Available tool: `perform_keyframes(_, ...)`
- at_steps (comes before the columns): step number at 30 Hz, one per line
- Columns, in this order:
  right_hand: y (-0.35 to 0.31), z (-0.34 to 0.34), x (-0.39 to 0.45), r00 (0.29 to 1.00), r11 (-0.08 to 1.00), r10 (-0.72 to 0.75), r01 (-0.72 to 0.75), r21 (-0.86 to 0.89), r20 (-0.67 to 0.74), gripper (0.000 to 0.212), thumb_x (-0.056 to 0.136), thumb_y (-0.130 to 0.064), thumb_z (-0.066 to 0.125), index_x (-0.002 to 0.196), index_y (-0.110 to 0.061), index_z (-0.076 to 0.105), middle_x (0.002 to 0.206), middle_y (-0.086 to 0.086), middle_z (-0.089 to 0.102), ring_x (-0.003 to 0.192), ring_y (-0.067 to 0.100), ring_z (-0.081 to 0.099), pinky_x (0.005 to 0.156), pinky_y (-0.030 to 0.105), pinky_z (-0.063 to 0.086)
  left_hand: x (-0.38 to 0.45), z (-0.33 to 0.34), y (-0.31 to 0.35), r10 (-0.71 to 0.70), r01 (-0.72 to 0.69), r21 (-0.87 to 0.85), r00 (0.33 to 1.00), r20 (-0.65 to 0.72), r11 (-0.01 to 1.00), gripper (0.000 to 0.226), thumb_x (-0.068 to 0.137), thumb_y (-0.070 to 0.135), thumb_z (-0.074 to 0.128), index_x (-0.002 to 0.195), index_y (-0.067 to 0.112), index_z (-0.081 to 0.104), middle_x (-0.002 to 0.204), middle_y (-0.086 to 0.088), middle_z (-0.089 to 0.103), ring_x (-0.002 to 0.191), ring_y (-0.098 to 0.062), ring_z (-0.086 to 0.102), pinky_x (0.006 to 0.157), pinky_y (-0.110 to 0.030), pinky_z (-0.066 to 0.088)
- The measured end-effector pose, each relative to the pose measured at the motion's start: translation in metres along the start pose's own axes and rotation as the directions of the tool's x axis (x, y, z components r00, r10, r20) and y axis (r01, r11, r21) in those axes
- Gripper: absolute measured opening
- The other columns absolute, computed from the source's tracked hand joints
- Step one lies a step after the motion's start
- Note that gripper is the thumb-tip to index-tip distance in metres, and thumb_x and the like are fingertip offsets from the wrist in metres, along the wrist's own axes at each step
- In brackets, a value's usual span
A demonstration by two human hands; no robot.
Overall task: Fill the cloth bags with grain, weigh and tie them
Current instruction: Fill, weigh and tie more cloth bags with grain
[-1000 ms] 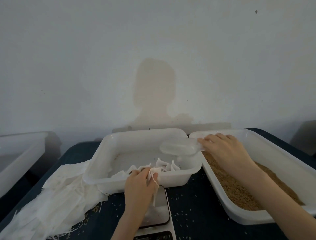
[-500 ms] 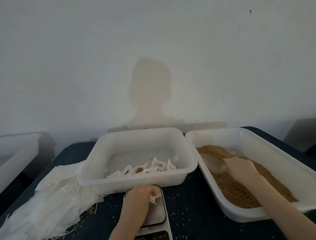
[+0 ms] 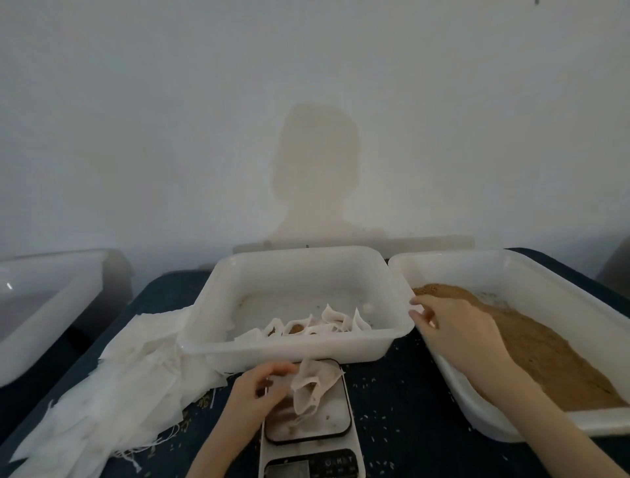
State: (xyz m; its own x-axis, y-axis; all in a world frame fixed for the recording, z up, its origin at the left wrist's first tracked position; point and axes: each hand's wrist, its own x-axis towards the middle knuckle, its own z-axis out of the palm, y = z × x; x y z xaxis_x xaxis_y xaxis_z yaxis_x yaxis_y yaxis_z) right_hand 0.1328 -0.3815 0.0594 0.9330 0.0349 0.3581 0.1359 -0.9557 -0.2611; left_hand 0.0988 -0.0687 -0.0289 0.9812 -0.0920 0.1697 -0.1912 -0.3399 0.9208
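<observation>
Our left hand [image 3: 254, 389] pinches the open cloth bag [image 3: 315, 384] on the scale [image 3: 335, 409] at six o'clock. Our right hand [image 3: 456, 329], at three o'clock over the grain tray [image 3: 545, 269], is curled; whether it grasps anything, we cannot tell.

Fills the upper two thirds: a plain pale grey-white plastered wall [image 3: 170, 119], matt and unevenly lit. At 12 o'clock, a soft head-and-shoulders shadow [image 3: 315, 177] on that wall, brownish, dim at the edges. Near 1 o'clock at the very top edge, a small dark speck [image 3: 537, 2]. Lower half taken by a dark blue textured tabletop [image 3: 392, 402], rounded at the far corners, meeting the wall around 10 and 2 o'clock. At 3 o'clock, a grey shadowed patch [image 3: 617, 269] by the frame edge. Diffuse, cool light, coming from behind the viewer.
</observation>
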Motion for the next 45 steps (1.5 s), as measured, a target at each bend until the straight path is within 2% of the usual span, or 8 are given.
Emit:
perform_keyframes(2,-0.028,0.017,-0.01,1.0,0.988,-0.021,0.023,0.152,-0.014,0.018,0.093,-0.043,0.052,0.106,-0.04,0.065,0.07,-0.024,0.056,0.06,-0.006,0.054,0.053,0.011,0.04,-0.002,-0.002,-0.004,-0.018,0.008,-0.101,0.995,-0.095,0.995,0.029,0.087,-0.001,0.059,0.088,0.024,0.073,0.097,0.0,0.07,0.087,-0.014,0.065,0.072,-0.02,0.053)
perform_keyframes(5,-0.053,0.057,-0.026,0.999,0.974,-0.038,0.039,0.223,-0.007,0.016,0.093,-0.041,0.054,0.088,-0.033,0.066,0.06,-0.019,0.056,0.05,-0.005,0.053,0.045,0.01,0.039,-0.006,-0.002,-0.016,-0.076,0.045,-0.14,0.97,-0.232,0.989,0.025,0.087,-0.005,0.056,0.082,0.014,0.071,0.091,-0.003,0.07,0.083,-0.019,0.066,0.072,-0.025,0.053)
perform_keyframes(9,-0.05,0.109,-0.038,0.992,0.939,0.112,-0.127,0.32,0.065,0.024,0.094,-0.037,0.055,0.075,-0.025,0.065,0.058,-0.009,0.059,0.049,0.004,0.056,0.048,0.019,0.047,-0.008,-0.004,-0.03,-0.107,0.063,-0.13,0.926,-0.363,0.989,0.026,0.085,-0.008,0.054,0.075,0.012,0.067,0.083,-0.002,0.069,0.08,-0.015,0.064,0.077,-0.03,0.05)
perform_keyframes(14,-0.035,0.133,-0.044,0.962,0.809,0.245,-0.273,0.52,0.124,0.026,0.094,-0.031,0.056,0.069,-0.025,0.062,0.061,-0.004,0.062,0.051,0.008,0.057,0.047,0.028,0.045,-0.007,0.0,-0.033,-0.102,0.087,-0.055,0.901,-0.422,0.995,0.027,0.086,-0.003,0.053,0.074,0.018,0.065,0.077,0.007,0.067,0.073,-0.005,0.062,0.072,-0.025,0.048)
perform_keyframes(20,-0.035,0.135,-0.047,0.974,0.845,0.193,-0.227,0.484,0.12,0.023,0.092,-0.03,0.056,0.071,-0.035,0.061,0.062,-0.015,0.061,0.059,-0.003,0.058,0.045,0.016,0.039,-0.009,0.0,-0.04,-0.177,0.163,-0.071,0.85,-0.496,0.984,0.025,0.087,0.002,0.055,0.077,0.023,0.064,0.072,0.006,0.066,0.073,-0.004,0.062,0.073,-0.022,0.045)
perform_keyframes(23,-0.035,0.134,-0.048,0.974,0.847,0.187,-0.226,0.481,0.127,0.021,0.093,-0.029,0.056,0.074,-0.037,0.062,0.063,-0.016,0.062,0.061,-0.004,0.059,0.048,0.018,0.042,-0.009,-0.001,-0.04,-0.199,0.174,-0.095,0.842,-0.501,0.98,0.025,0.087,0.001,0.054,0.077,0.021,0.064,0.072,0.005,0.066,0.071,-0.003,0.062,0.069,-0.018,0.043)
perform_keyframes(28,-0.037,0.13,-0.05,0.976,0.845,0.168,-0.215,0.489,0.14,0.024,0.093,-0.028,0.056,0.072,-0.038,0.061,0.068,-0.025,0.062,0.061,-0.004,0.058,0.049,0.016,0.035,-0.008,-0.001,-0.04,-0.225,0.186,-0.127,0.836,-0.5,0.974,0.024,0.087,0.001,0.054,0.077,0.02,0.065,0.071,0.004,0.067,0.071,-0.005,0.062,0.068,-0.018,0.044)
perform_keyframes(45,-0.037,0.129,-0.051,0.976,0.861,0.153,-0.209,0.463,0.157,0.025,0.094,-0.028,0.056,0.073,-0.041,0.059,0.063,-0.016,0.062,0.062,-0.004,0.059,0.049,0.014,0.038,-0.008,0.0,-0.042,-0.224,0.195,-0.11,0.845,-0.486,0.975,0.024,0.086,0.002,0.055,0.077,0.022,0.065,0.07,0.004,0.067,0.072,-0.007,0.062,0.071,-0.021,0.046)
